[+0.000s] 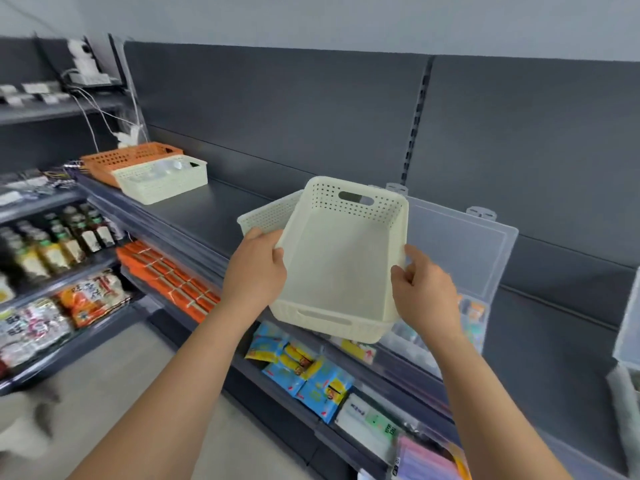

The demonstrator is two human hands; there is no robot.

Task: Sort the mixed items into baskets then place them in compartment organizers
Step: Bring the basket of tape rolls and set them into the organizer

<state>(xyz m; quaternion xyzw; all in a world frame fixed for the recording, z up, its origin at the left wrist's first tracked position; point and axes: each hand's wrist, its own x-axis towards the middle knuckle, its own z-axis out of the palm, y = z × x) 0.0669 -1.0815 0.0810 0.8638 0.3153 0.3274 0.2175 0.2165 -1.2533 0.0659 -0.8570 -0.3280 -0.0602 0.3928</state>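
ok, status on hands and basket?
Left hand and right hand both grip the cream basket's sides. Basket empty, tilted, off the shelf. Second basket behind it; open organizer beyond.

Lifted and tilted above the front of the shelf (214, 209): the held basket (341, 258), with the left grip (256, 268) on its left rim and the right grip (424, 292) on its right rim. Just behind it to the left, a second basket (268, 213), partly hidden, seemingly resting on the shelf. Behind and right of the held basket, a compartment organizer (460, 244) on the same shelf, lid raised toward the back panel. Far left along the shelf, two more baskets touching: the rear basket (121, 159) nearer the wall, the front basket (159, 183) nearer the edge. Below, snack packets (301, 372) on a lower shelf; further left, bottles (59, 237) on another rack.
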